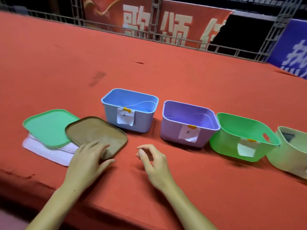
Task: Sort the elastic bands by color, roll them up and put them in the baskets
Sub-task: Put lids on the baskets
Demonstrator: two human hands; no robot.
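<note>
On the bench (166, 72), which is covered with a red cloth, four baskets stand in a row from centre to right: a blue basket (131, 120), a purple basket (182, 135), a green basket (229, 146) and a beige basket (289, 156) cut off by the right frame edge. The blue, purple and green baskets each carry a white paper label (125, 118) on the near wall, fastened at the rim with a small orange clip (127, 109). The green basket is tilted and touches the beige one. A thin pale line curves across the inside of the blue basket; whether it is an elastic band cannot be determined, and no other band is identifiable.

Left of the blue basket lies a stack of lids. A brown lid (99, 133) overlaps a green lid (48, 127), and both rest on pale lilac and white lids (54, 151).

The left hand (88, 163) rests on the near corner of the brown lid with its fingers (96, 146) spread and nearly straight. The right hand (154, 163) hovers just above the cloth between the brown lid and the purple basket; its fingers are loosely curled and hold nothing visible.

Behind the bench runs a metal wire rack (149, 34) with a red banner (149, 19) and a blue banner (292, 47).
</note>
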